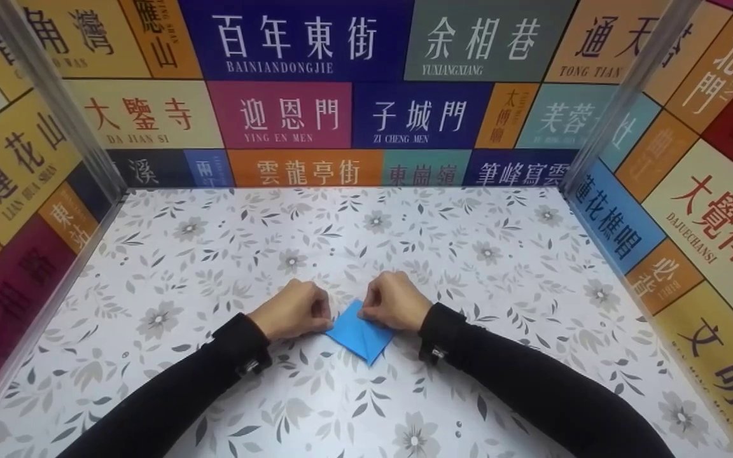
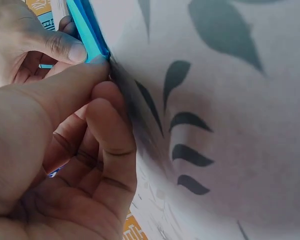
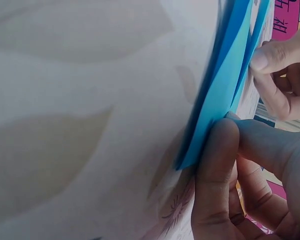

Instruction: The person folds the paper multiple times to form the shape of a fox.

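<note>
A folded piece of blue paper point(image 1: 359, 336) lies on the flowered tabletop in the head view, a small diamond-like shape with a crease across it. At its left corner, my left hand point(image 1: 296, 310) pinches the paper between thumb and index finger. My right hand point(image 1: 398, 301) pinches its upper right part with thumb and index finger. Layers of the blue paper point(image 3: 222, 95) stand slightly apart in the right wrist view. Only a narrow strip of the blue paper point(image 2: 90, 32) shows in the left wrist view, beside the thumb tip.
The tabletop point(image 1: 245, 394) is white with grey leaves and flowers. Upright panels with coloured blocks of lettering point(image 1: 303, 48) enclose the back, left and right sides. Black sleeves point(image 1: 182, 381) cover both forearms.
</note>
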`<control>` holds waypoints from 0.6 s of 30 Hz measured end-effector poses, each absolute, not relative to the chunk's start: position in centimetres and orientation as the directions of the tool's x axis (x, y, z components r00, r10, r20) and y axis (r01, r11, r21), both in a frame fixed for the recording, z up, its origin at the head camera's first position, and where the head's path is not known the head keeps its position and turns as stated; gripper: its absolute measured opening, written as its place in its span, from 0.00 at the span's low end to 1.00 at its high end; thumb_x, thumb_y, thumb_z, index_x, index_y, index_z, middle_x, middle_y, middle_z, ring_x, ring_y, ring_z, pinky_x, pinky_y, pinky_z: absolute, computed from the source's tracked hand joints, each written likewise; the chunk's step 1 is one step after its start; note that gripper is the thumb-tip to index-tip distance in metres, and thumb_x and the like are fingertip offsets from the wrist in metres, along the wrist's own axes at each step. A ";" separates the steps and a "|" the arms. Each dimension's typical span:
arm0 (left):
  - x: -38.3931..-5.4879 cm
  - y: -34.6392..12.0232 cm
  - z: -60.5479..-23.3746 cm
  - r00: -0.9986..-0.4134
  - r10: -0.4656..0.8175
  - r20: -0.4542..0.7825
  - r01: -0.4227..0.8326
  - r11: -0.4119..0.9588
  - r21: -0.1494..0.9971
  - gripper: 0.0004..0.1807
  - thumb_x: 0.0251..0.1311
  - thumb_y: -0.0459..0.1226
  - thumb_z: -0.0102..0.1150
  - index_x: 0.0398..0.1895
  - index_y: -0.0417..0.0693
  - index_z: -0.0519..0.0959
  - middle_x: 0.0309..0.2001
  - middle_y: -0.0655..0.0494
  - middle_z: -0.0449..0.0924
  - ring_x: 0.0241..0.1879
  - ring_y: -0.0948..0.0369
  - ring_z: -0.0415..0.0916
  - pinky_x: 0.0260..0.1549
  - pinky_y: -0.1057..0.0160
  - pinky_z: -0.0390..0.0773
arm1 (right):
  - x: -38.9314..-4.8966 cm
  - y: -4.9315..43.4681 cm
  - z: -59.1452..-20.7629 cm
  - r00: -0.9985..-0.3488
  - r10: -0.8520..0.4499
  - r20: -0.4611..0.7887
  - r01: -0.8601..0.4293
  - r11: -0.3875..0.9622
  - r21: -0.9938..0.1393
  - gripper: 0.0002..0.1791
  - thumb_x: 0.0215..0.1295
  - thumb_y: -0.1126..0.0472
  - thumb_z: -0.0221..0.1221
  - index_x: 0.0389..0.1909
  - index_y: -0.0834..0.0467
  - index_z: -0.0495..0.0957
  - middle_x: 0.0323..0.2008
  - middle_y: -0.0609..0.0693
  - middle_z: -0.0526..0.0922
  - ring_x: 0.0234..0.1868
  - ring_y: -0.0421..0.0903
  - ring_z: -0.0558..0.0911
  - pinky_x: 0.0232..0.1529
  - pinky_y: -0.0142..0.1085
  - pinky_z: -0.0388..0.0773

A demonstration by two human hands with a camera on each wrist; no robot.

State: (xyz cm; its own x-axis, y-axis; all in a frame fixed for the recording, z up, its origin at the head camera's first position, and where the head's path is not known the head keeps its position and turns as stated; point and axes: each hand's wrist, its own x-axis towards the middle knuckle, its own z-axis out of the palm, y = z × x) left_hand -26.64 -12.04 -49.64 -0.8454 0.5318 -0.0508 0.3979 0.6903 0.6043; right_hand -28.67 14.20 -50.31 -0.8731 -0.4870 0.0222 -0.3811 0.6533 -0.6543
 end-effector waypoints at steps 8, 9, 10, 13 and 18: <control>-25.9 -13.0 -49.9 -0.830 0.558 -0.011 0.435 0.659 0.613 0.08 0.64 0.32 0.84 0.30 0.47 0.91 0.27 0.58 0.88 0.28 0.68 0.76 0.32 0.70 0.77 | -28.5 14.2 -50.4 -0.875 -0.484 0.018 -0.367 0.637 -0.678 0.09 0.66 0.63 0.83 0.29 0.58 0.93 0.22 0.50 0.92 0.19 0.33 0.81 0.26 0.26 0.77; -25.8 -13.0 -49.9 -0.829 0.559 -0.012 0.435 0.658 0.615 0.09 0.64 0.32 0.84 0.30 0.47 0.91 0.27 0.58 0.88 0.28 0.68 0.76 0.32 0.70 0.77 | -28.4 14.2 -50.4 -0.876 -0.483 0.017 -0.366 0.640 -0.676 0.09 0.66 0.63 0.84 0.29 0.58 0.94 0.22 0.50 0.92 0.19 0.33 0.80 0.26 0.26 0.77; -25.8 -13.1 -49.9 -0.829 0.559 -0.013 0.433 0.658 0.616 0.09 0.64 0.32 0.84 0.30 0.48 0.91 0.27 0.58 0.88 0.28 0.68 0.76 0.31 0.70 0.77 | -28.4 14.2 -50.4 -0.877 -0.480 0.017 -0.365 0.643 -0.673 0.09 0.66 0.63 0.84 0.29 0.58 0.94 0.22 0.49 0.92 0.20 0.33 0.80 0.26 0.27 0.77; -25.7 -13.1 -49.8 -0.828 0.561 -0.009 0.437 0.654 0.617 0.09 0.63 0.31 0.84 0.30 0.48 0.90 0.27 0.57 0.88 0.28 0.68 0.76 0.32 0.69 0.77 | -28.5 14.1 -50.4 -0.880 -0.475 0.018 -0.366 0.653 -0.663 0.09 0.66 0.62 0.84 0.30 0.58 0.94 0.22 0.49 0.92 0.21 0.34 0.80 0.27 0.27 0.77; -25.8 -13.0 -49.7 -0.830 0.558 -0.010 0.439 0.664 0.605 0.09 0.63 0.32 0.84 0.30 0.48 0.91 0.28 0.57 0.88 0.28 0.68 0.76 0.32 0.69 0.78 | -28.6 14.1 -50.3 -0.880 -0.475 0.027 -0.378 0.664 -0.645 0.09 0.65 0.61 0.85 0.29 0.57 0.94 0.23 0.48 0.92 0.24 0.35 0.80 0.30 0.29 0.78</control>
State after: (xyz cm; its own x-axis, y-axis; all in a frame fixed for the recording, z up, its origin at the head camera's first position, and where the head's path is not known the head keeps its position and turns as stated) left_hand -25.75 -13.04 -49.68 -0.8298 0.5579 -0.0100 0.4392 0.6641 0.6050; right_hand -28.58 14.12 -50.29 -0.8795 -0.4751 0.0266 -0.3783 0.6642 -0.6447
